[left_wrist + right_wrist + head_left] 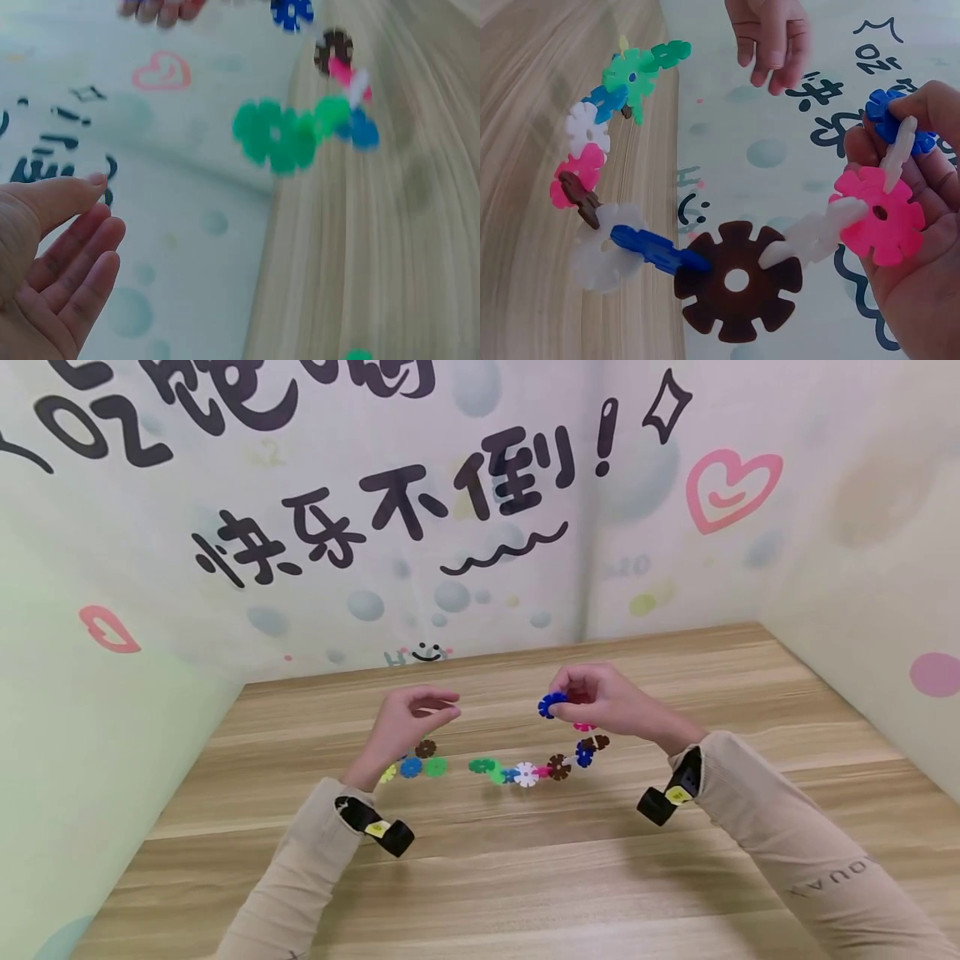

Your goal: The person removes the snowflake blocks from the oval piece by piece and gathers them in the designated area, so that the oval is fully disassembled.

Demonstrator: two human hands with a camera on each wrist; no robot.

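A curved chain of interlocked plastic snowflake discs hangs from my right hand (609,700). Thumb and fingers pinch its end piece, a blue disc (552,705). Beside that come a white disc and a pink disc (883,217), then a large brown disc (705,315) and more white, blue and pink ones. At the chain's far end is a green disc (482,766), nearest to my left hand (405,720). That hand hovers apart from the chain, fingers loosely extended, thumb separate, holding nothing.
Loose discs lie on the wooden table (525,877) below the left hand: a brown disc (425,748), a blue disc (411,767), a green disc (436,767) and a yellow disc (387,773), partly hidden. A printed curtain (487,602) stands behind the table.
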